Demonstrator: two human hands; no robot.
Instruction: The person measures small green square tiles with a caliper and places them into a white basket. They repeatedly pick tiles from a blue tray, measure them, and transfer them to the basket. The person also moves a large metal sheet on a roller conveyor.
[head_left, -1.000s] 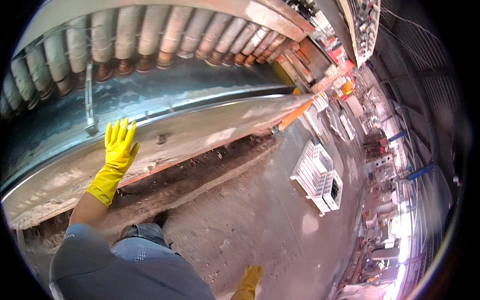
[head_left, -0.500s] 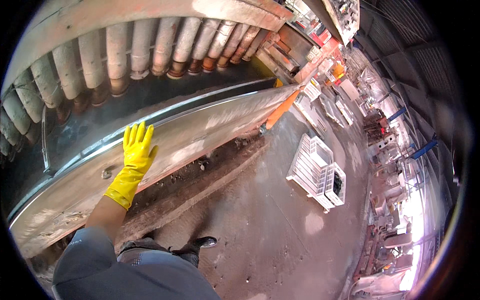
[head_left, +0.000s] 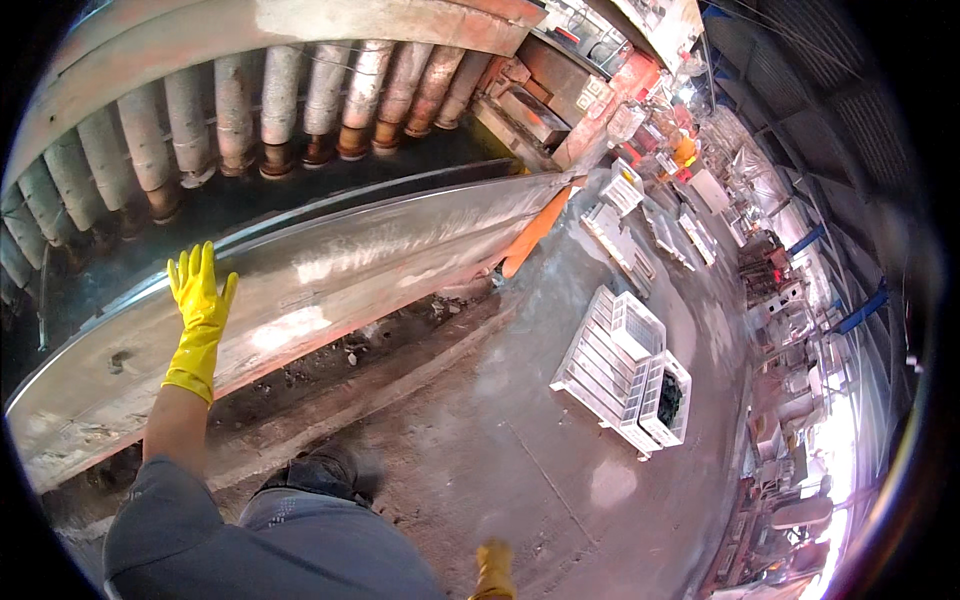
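My left hand [head_left: 202,300], in a yellow rubber glove, reaches to the rim of a long metal trough [head_left: 420,225]. Its fingers are stretched out and a little apart, with nothing in them. The fingertips lie over the top edge; whether they press on it I cannot tell. My right hand [head_left: 493,568], gloved in yellow too, shows at the lower edge over the floor. It is smeared by motion, so its fingers cannot be made out. Dark liquid [head_left: 270,205] fills the trough behind the rim.
A row of upright pipes [head_left: 280,95] lines the trough's far side. A white slatted pallet [head_left: 600,355] carries white crates [head_left: 668,400]. An orange strip [head_left: 537,232] hangs at the trough's end. Rubble lies along its foot; a person in orange [head_left: 686,152] is far off.
The view has shifted along the trough, and my left hand now sits further left, still over the rim. My right hand has come into view at the lower edge.
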